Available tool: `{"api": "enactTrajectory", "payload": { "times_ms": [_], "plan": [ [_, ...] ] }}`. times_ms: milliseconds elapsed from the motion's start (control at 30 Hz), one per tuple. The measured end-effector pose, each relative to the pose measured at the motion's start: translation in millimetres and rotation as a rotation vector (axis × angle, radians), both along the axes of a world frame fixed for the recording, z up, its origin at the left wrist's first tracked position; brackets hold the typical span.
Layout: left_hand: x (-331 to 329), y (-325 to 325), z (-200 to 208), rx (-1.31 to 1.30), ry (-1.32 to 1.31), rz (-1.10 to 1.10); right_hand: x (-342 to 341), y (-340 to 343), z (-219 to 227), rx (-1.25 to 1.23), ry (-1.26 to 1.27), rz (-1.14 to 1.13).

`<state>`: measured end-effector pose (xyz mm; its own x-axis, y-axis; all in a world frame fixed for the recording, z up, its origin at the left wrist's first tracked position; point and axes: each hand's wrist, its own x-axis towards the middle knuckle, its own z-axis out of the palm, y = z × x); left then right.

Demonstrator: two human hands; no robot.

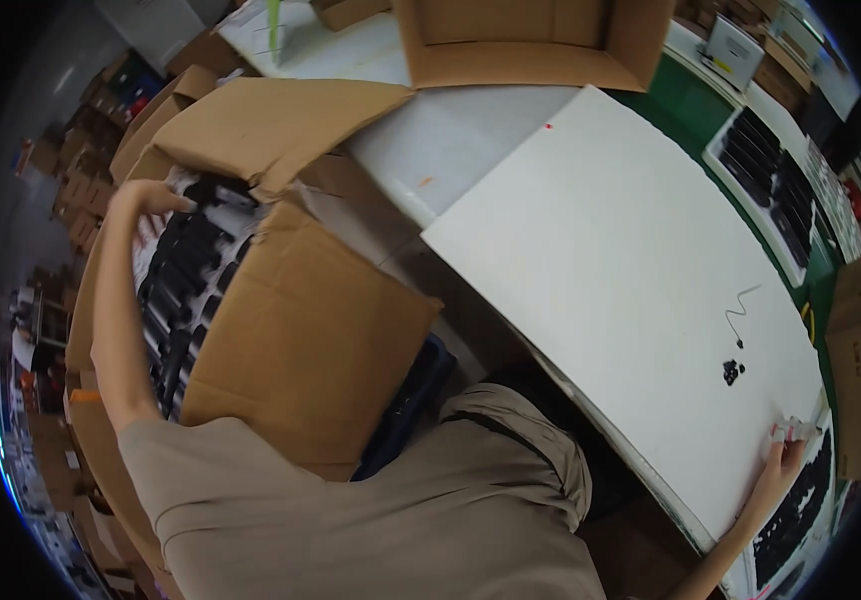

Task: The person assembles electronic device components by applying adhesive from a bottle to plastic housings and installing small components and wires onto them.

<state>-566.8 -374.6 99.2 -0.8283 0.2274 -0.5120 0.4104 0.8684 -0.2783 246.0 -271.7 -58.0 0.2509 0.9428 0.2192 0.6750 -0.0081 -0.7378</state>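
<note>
- One left hand, reaching over the far left corner of the open carton; its fingers bend down at the packed pieces, and we cannot tell whether they are clamped on one or only resting.
- One right hand, at the right edge of the white bench, with its fingertips together on a crumpled clear wrap.
- Many black pieces, long and rounded, lying in rows inside the carton, pale wrapping between them; these are what the left hand reaches for.
- Step in hand, as we judge it: picking from the carton, the right hand meanwhile minding the wrap.
- Next move, in our judgement: it calls for a firm pinch on a single piece and a lift clear of the raised flap.
- One small cluster of black bits near the bench's right edge, a thin dark wire just beyond it.
- One white tray of long black parts, past the bench's far right edge, on a green surface.
- One second open carton, beyond the bench's far corner.
</note>
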Motion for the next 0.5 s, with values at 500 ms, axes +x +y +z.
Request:
{"api": "enactTrajectory", "payload": {
  "times_ms": [500],
  "plan": [
    [-53,-1,-109,0.369,0.044,-0.563,13,6,-8,-0.035,-0.019,0.004]
  ]
}}
